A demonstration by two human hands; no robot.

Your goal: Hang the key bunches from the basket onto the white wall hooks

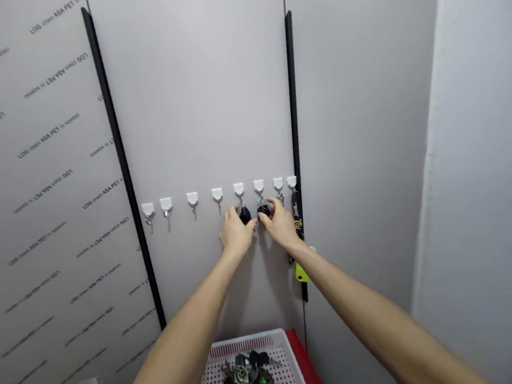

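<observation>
A row of white adhesive hooks (217,194) runs across a grey cabinet door (194,102). My left hand (235,232) is closed on a black key fob (244,215) hanging from the hook (238,190) above it. My right hand (282,222) pinches a second black key fob (263,210) hanging from the neighbouring hook (258,186). Both arms reach up from the bottom of the view.
A black lanyard with a yellow-green tag (302,271) hangs from the rightmost hook (291,182). Below, a white perforated basket (251,343) holds several keys and key rings (249,378), with a red object (309,366) beside it. Black vertical handles (295,123) edge the doors.
</observation>
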